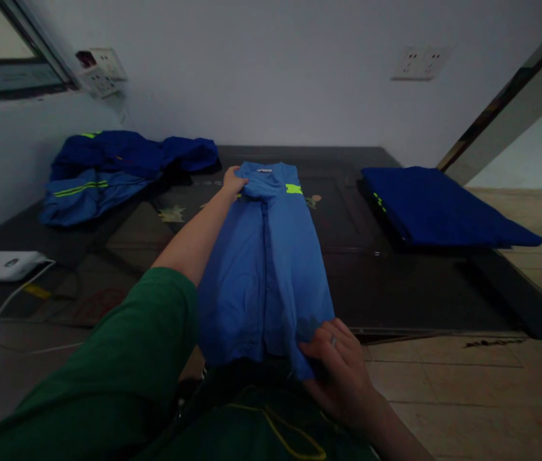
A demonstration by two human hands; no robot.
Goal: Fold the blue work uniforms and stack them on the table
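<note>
A light blue work shirt (294,256) with yellow-green reflective patches lies lengthwise before me on the dark table, folded narrow, collar at the far end. Its near end hangs over the front edge toward my body. At the collar's left side, my left hand (235,181) grips the cloth, the fingertips partly hidden by it. Down at the lower right corner, my right hand (340,355), with a ring on one finger, pinches the hem between thumb and fingers.
A folded dark blue garment (443,208) rests at the table's right. Crumpled blue workwear (107,173) lies at the back left. A white device (4,266) with a cable sits on the left. The dark table (395,288) meets a wall with sockets (419,63).
</note>
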